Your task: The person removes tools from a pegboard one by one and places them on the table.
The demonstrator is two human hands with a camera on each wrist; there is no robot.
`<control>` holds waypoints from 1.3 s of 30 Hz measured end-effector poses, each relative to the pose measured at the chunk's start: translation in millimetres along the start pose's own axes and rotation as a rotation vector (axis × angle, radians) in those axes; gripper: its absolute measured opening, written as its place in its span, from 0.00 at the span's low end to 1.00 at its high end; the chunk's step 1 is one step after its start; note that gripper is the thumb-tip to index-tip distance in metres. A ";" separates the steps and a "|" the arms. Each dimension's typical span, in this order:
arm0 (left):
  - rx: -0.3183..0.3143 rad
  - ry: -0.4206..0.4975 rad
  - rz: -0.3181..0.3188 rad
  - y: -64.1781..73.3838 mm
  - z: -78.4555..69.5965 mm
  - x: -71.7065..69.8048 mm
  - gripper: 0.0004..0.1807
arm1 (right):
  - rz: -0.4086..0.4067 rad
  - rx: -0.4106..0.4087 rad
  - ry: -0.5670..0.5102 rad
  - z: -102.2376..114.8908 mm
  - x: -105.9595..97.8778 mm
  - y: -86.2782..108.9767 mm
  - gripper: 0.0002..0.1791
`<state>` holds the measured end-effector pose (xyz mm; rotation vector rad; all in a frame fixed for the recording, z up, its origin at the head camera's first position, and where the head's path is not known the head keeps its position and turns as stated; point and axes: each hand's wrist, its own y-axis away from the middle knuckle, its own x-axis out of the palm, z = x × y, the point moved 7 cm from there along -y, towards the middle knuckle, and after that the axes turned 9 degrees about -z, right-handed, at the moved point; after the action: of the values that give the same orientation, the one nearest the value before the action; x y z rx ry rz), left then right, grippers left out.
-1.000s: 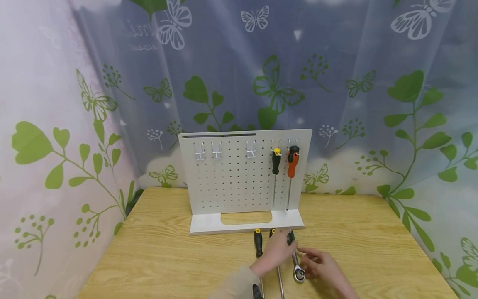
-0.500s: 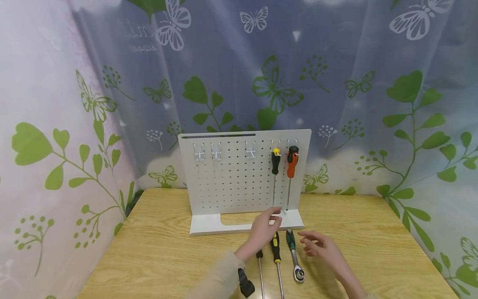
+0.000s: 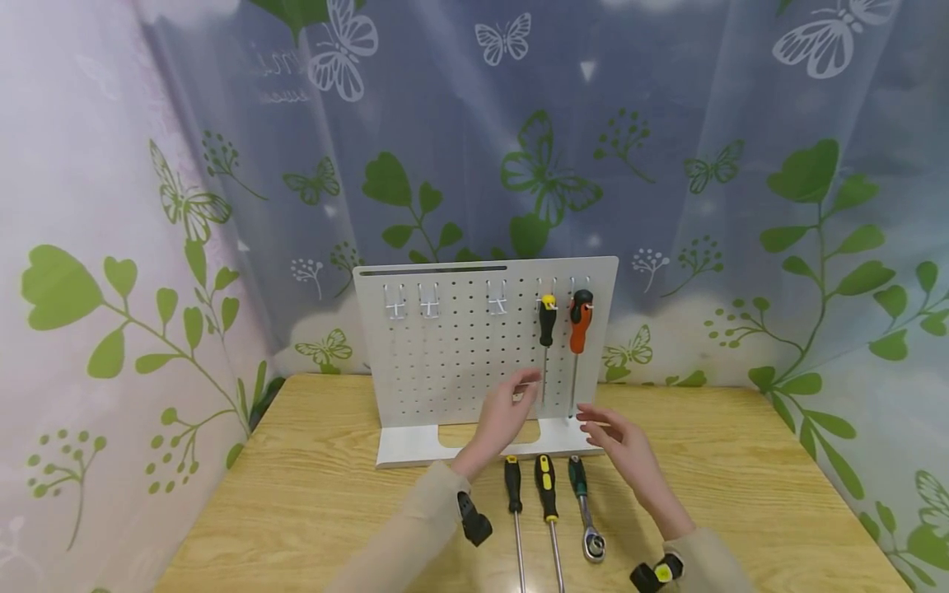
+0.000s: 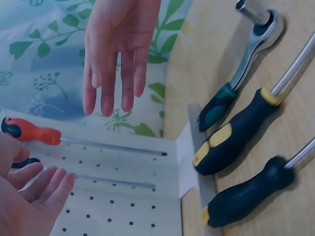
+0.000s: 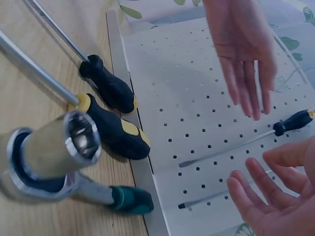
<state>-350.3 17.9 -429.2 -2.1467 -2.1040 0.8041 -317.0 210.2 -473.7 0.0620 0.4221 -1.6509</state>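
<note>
Orange screwdriver [image 3: 579, 339] — black-topped, long, slim-shanked.

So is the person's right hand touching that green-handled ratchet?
Apart. The left wrist view shows it: a strip of curtain and bare tabletop lie between the right hand and the ratchet.

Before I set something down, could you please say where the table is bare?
Bare table lies from the left sleeve to the curtain, likewise past the right sleeve. Between them, before the pegboard, two screwdrivers and a ratchet crowd it.
</note>
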 end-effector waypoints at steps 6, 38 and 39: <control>0.014 0.022 -0.040 -13.9 -5.1 -9.4 0.19 | -0.011 -0.057 -0.030 3.4 16.1 -18.3 0.22; -0.045 0.137 -0.036 -54.8 -6.9 -10.5 0.20 | 0.080 0.009 -0.144 -16.7 52.8 -55.4 0.25; -0.046 0.157 -0.036 -56.0 -7.3 -9.6 0.20 | 0.074 0.010 -0.162 -16.2 52.3 -53.7 0.25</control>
<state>-398.9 16.0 -398.8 -2.1109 -2.0958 0.5691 -379.3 168.9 -491.1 -0.0473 0.2848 -1.5718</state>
